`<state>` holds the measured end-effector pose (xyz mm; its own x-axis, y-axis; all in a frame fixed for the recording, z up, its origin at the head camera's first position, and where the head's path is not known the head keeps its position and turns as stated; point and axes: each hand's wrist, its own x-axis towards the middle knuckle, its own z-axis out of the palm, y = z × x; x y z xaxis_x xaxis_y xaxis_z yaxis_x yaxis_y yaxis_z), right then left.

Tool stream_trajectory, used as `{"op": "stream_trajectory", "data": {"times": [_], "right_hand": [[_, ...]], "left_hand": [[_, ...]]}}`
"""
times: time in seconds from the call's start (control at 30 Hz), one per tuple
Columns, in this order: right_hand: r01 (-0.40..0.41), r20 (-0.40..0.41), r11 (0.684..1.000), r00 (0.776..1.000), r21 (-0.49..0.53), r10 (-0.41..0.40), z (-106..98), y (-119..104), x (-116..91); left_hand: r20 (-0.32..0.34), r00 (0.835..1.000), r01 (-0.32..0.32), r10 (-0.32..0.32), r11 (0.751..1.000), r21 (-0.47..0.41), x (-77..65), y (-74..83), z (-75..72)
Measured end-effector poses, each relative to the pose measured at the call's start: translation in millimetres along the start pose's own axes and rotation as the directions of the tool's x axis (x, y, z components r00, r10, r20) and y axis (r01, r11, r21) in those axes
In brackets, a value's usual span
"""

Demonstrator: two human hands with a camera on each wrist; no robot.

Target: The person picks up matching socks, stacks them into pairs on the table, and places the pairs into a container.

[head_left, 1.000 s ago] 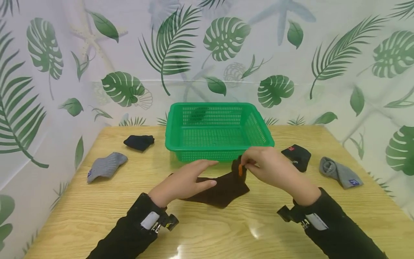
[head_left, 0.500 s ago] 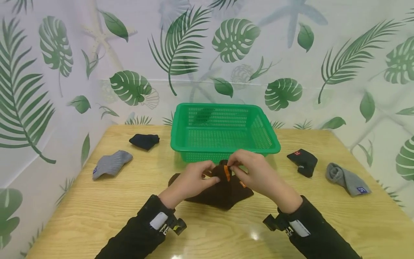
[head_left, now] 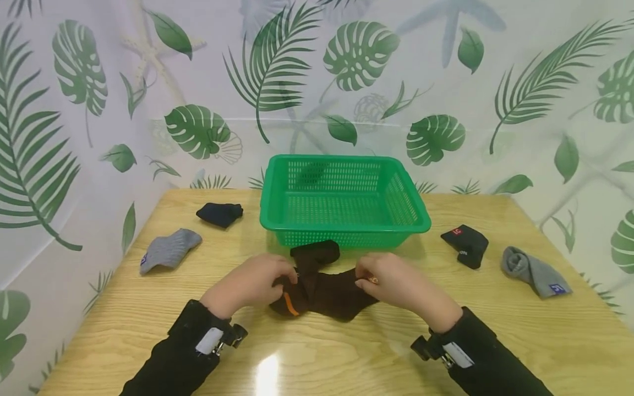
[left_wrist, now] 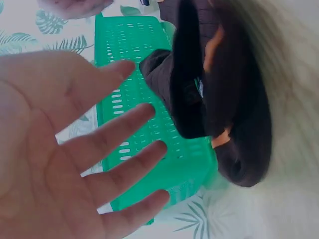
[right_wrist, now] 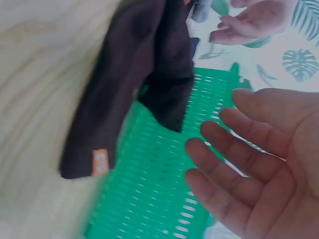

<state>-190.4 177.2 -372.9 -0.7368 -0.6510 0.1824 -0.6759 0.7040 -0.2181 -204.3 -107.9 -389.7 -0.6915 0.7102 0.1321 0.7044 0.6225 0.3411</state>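
Note:
Two dark brown socks (head_left: 334, 297) lie crossed on the table before the basket, one end (head_left: 317, 254) pointing toward it. An orange stripe (head_left: 291, 304) marks the left end. My left hand (head_left: 252, 283) is over that end, its fingertips close to the fabric in the head view; in the left wrist view its fingers are spread and hold nothing. My right hand (head_left: 396, 280) is at the other end by a small orange label (right_wrist: 100, 162), its fingers loosely bent with nothing between them in the right wrist view.
A green plastic basket (head_left: 346, 228) stands behind the socks. To the left lie a dark navy sock (head_left: 219, 214) and a grey sock (head_left: 170, 251). On the right are a black sock (head_left: 465, 246) and a rolled grey sock (head_left: 535, 271). Leaf-print cloth hangs behind the table.
The brown sock piece with the orange stripe, held up between both hands half a second ago, now lies across the other at the left. My left hand has moved left, away from the right.

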Motion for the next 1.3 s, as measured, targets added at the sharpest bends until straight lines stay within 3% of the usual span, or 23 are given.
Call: {"op": "stream_trajectory", "data": {"times": [0.1, 0.2, 0.33, 0.47, 0.6, 0.77, 0.87, 0.93, 0.97, 1.07, 1.13, 1.17, 1.23, 1.3], "right_hand": [[-0.008, 0.019, 1.0, 1.0, -0.017, 0.009, 9.0, 3.2, 10.6], [-0.015, 0.028, 0.999, 0.999, -0.051, 0.016, 20.3, -0.3, 24.7], [0.06, 0.047, 0.995, 0.997, -0.076, -0.056, 34.9, -11.0, 43.0], [0.083, 0.017, 0.985, 0.997, -0.154, -0.081, 46.7, -17.4, 60.2], [-0.014, 0.048, 0.972, 0.998, -0.234, 0.026, 55.0, -16.8, 72.5], [-0.106, 0.13, 0.974, 0.982, -0.2, 0.134, 62.7, -7.9, 78.5], [-0.11, 0.038, 0.973, 0.992, -0.203, 0.12, 60.4, -0.4, 71.2], [-0.107, -0.082, 0.973, 0.992, -0.204, 0.092, 50.8, 2.1, 61.7], [-0.101, -0.151, 0.974, 0.986, -0.202, 0.07, 44.8, 3.2, 55.9], [-0.048, -0.284, 0.986, 0.959, -0.159, 0.0, 26.1, 8.6, 35.4], [0.017, -0.249, 0.993, 0.967, -0.113, -0.045, 16.8, 13.7, 19.0], [0.044, -0.188, 0.997, 0.981, -0.067, -0.056, 13.1, 15.9, 10.7], [0.054, -0.039, 0.998, 0.998, 0.03, -0.053, 9.5, 20.4, -3.1], [0.011, 0.091, 0.995, 0.996, 0.096, -0.02, 8.7, 24.3, -12.0]], "left_hand": [[0.042, 0.995, 0.087, -0.087, 0.996, -0.005, -4.5, 0.2, 2.2], [0.086, 0.989, 0.114, -0.116, 0.993, 0.024, -4.6, 4.8, 6.5], [0.17, 0.978, 0.115, -0.124, 0.991, 0.064, -6.8, 9.9, 15.0], [0.143, 0.984, 0.087, -0.105, 0.988, 0.125, -11.3, 9.4, 23.4], [0.099, 0.989, 0.096, -0.109, 0.987, 0.128, -12.3, 5.7, 27.8], [0.061, 0.986, 0.147, -0.152, 0.986, 0.076, -11.1, -0.1, 28.7], [-0.026, 0.988, 0.152, -0.15, 0.982, 0.113, -8.8, 0.3, 31.5], [-0.15, 0.981, 0.145, -0.124, 0.98, 0.136, -7.4, 2.3, 30.4], [-0.23, 0.968, 0.134, -0.1, 0.982, 0.137, -6.9, 2.9, 28.4], [-0.435, 0.901, 0.06, 0.004, 0.989, 0.132, -8.2, 2.9, 16.1], [-0.491, 0.869, 0.019, 0.058, 0.988, 0.15, -10.7, -1.4, 10.1], [-0.494, 0.867, 0.019, 0.061, 0.987, 0.157, -12.6, -4.3, 8.8], [-0.463, 0.886, 0.04, 0.041, 0.986, 0.165, -16.5, -10.1, 9.2], [-0.411, 0.911, 0.077, -0.005, 0.984, 0.159, -19.1, -15.4, 13.1]]}}
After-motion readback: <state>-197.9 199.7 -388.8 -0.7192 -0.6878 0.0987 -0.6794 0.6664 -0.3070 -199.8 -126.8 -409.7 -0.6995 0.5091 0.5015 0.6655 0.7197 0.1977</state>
